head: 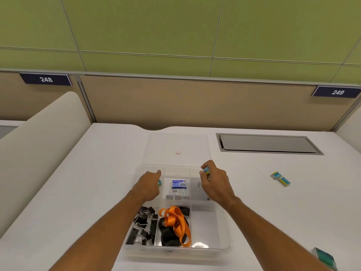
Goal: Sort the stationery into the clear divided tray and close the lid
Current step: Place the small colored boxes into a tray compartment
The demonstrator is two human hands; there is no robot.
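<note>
Two hands work over the clear divided tray [220, 222], which sits on the white desk [88, 182] at the centre of the view, its transparent lid [156, 145] lying flat at 12 o'clock from it. The right hand [216, 182] hovers over the tray's far right compartment, fingers and thumb curled to pinch a small blue-and-yellow packet [206, 170]. The left hand [148, 184] reaches into the far left compartment with fingers curled downward; a bit of blue-and-yellow packet [159, 182] shows at its fingertips, though whether it is gripped cannot be told. In the middle far compartment lies a blue staple box [179, 183]. At 6 o'clock in the tray, black binder clips [143, 225] fill the near left compartment and an orange lanyard [176, 222] lies in the near middle one. At 3 o'clock on the desk, well apart from the tray, lie two more packets [280, 178]. At 5 o'clock a green packet [324, 258] lies by the frame's edge. A grey cable hatch [267, 143] sits at 1 o'clock.
</note>
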